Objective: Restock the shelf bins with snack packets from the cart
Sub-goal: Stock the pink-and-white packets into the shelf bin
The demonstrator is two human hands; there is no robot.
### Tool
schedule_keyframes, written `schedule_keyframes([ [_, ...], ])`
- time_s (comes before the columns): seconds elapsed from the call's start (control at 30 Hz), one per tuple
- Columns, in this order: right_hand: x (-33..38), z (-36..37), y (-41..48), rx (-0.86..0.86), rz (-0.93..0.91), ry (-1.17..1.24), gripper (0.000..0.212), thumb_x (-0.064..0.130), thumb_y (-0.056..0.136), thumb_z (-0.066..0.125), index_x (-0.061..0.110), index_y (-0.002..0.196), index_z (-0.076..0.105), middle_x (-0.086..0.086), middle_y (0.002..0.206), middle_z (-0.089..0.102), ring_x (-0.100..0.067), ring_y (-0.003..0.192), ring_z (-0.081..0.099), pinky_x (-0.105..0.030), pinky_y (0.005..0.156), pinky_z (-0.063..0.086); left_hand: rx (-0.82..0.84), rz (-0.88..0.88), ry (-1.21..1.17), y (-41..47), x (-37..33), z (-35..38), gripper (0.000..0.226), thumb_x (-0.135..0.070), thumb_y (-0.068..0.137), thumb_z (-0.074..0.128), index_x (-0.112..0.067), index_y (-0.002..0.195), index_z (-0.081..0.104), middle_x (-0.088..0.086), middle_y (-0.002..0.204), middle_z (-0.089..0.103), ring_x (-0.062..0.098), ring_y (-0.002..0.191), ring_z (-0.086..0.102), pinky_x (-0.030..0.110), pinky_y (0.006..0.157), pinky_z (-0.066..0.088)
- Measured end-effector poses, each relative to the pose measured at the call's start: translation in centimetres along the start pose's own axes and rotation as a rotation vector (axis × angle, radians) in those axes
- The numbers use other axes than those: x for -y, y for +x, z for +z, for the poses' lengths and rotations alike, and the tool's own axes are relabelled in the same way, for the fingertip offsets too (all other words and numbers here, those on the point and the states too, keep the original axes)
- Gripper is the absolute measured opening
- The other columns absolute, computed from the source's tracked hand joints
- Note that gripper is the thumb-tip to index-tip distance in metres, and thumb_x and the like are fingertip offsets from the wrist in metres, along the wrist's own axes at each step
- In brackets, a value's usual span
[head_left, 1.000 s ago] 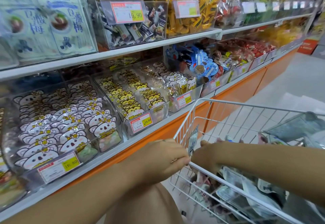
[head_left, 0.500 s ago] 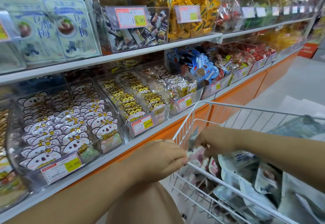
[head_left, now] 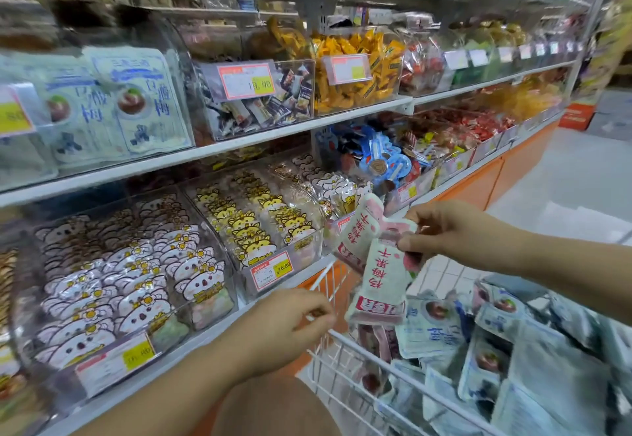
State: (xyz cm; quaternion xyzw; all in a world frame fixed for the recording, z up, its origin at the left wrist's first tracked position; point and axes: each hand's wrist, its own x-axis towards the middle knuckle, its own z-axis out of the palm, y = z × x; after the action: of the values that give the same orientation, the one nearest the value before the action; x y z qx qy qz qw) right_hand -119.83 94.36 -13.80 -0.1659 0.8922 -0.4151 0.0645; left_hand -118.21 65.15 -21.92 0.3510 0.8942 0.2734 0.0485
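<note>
The right hand [head_left: 455, 230] has come up out of the white wire cart [head_left: 331, 285] since a second ago, when both hands were down at its rim. It now hangs above the cart with packets pinched in its fingertips.

Nearest, the left hand [head_left: 287, 329] sits at the cart's near corner with its fingers curled. Whether they grip the wire or only hover at it, I cannot tell. Right of that hand, inside the cart, lie pale blue snack packets [head_left: 431, 329] in a loose heap.

Up and right of the left hand, the right hand's thumb and fingers pinch two pink-and-white snack packets by one end. The front packet [head_left: 376, 281] hangs with its long axis steeply downward and slightly left, so its red-banded free end points into the cart. The rear packet [head_left: 359, 230] fans out left of the fingertips, with its upper end pointing up at the shelf.

Beyond and left of both hands stand clear plastic bins. One holds yellow cat-faced packets [head_left: 260, 227] and, farther left, another holds white koala-faced packets [head_left: 130, 274]. Above them runs a white shelf edge [head_left: 205, 153].
</note>
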Motion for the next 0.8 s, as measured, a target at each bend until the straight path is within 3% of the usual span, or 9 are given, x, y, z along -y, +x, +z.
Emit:
schedule_keyframes([
  [0.13,2.4,0.7,-0.4,-0.078,0.037,0.22,0.054,0.034,0.075,0.071,-0.013,0.095,0.054,-0.017,0.082,0.072,-0.024,0.073,0.07,-0.047,0.08,0.06,-0.321,-0.237,-0.313,-0.2,-1.0,-1.1,0.005,-0.033,0.097,0.063,-0.032,0.092,0.062,-0.024,0.077,0.064,-0.01,0.074,0.058,0.013,0.067,0.041],
  [0.2,3.3,1.6,-0.3,-0.076,0.055,0.33,0.052,0.028,0.078,0.069,-0.017,0.098,0.051,-0.026,0.084,0.066,-0.022,0.074,0.066,-0.045,0.082,0.058,-0.399,-0.373,-0.537,-0.2,-1.3,-2.1,0.039,-0.062,0.085,0.062,-0.032,0.11,0.059,-0.021,0.097,0.067,-0.014,0.085,0.06,0.01,0.08,0.046],
  [0.27,4.3,2.7,-0.2,-0.061,0.065,0.435,0.039,0.022,0.085,0.066,-0.012,0.097,0.052,-0.023,0.086,0.065,-0.021,0.074,0.064,-0.042,0.082,0.057,-0.373,-0.437,-0.855,-0.4,-1.3,-2.7,0.067,-0.079,0.069,0.061,-0.038,0.121,0.055,-0.013,0.125,0.064,0.002,0.113,0.062,0.032,0.105,0.048],
  [0.33,5.5,3.6,0.0,-0.081,0.075,0.529,0.018,0.014,0.094,0.059,-0.002,0.099,0.054,-0.016,0.087,0.064,-0.017,0.073,0.064,-0.033,0.074,0.059,-0.326,-0.441,-1.127,-0.7,-1.7,-3.6,0.078,-0.079,0.06,0.069,-0.039,0.125,0.053,-0.004,0.135,0.062,0.018,0.123,0.061,0.048,0.11,0.045],
  [0.47,6.5,5.7,0.4,-0.263,0.108,0.735,0.006,0.015,0.1,0.054,0.01,0.098,0.05,-0.014,0.088,0.05,-0.018,0.07,0.057,-0.033,0.067,0.054,-0.295,-0.345,-1.283,-0.5,-2.6,-4.7,0.161,-0.081,0.013,0.084,-0.007,0.149,0.04,0.007,0.093,0.078,0.02,0.083,0.076,0.031,0.079,0.06],
  [0.5,6.7,6.2,0.4,-0.324,0.121,0.786,0.006,0.015,0.101,0.053,0.011,0.098,0.05,-0.014,0.085,0.049,-0.018,0.066,0.056,-0.034,0.065,0.054,-0.327,-0.34,-1.358,-0.5,-2.8,-4.6,0.164,-0.074,0.013,0.089,-0.005,0.151,0.036,0.01,0.091,0.078,0.022,0.082,0.076,0.034,0.077,0.062],
  [0.57,7.1,7.1,0.2,-0.426,0.158,0.882,0.01,0.015,0.103,0.052,0.011,0.094,0.049,-0.015,0.08,0.051,-0.018,0.061,0.057,-0.038,0.066,0.057,-0.412,-0.405,-1.593,0.5,-3.7,-3.6,0.144,-0.048,0.029,0.102,-0.018,0.154,0.034,0.018,0.12,0.071,0.036,0.11,0.069,0.054,0.096,0.054],
  [0.63,7.7,8.0,0.0,-0.481,0.179,0.935,0.018,0.016,0.103,0.052,0.01,0.087,0.047,-0.012,0.075,0.055,-0.019,0.06,0.057,-0.043,0.071,0.057,-0.474,-0.269,-1.798,0.1,-4.3,-2.5,0.132,-0.033,0.036,0.104,-0.014,0.15,0.04,0.021,0.13,0.065,0.042,0.12,0.061,0.058,0.096,0.052],
  [0.8,9.4,9.3,0.0,-0.475,0.126,0.941,0.02,0.017,0.101,0.055,0.013,0.082,0.051,-0.009,0.069,0.056,-0.017,0.057,0.055,-0.032,0.062,0.049,-0.691,-0.269,-1.718,1.2,-7.0,-2.3,0.066,-0.012,0.067,0.073,-0.003,0.132,0.059,0.021,0.11,0.073,0.034,0.095,0.074,0.038,0.068,0.063],
])
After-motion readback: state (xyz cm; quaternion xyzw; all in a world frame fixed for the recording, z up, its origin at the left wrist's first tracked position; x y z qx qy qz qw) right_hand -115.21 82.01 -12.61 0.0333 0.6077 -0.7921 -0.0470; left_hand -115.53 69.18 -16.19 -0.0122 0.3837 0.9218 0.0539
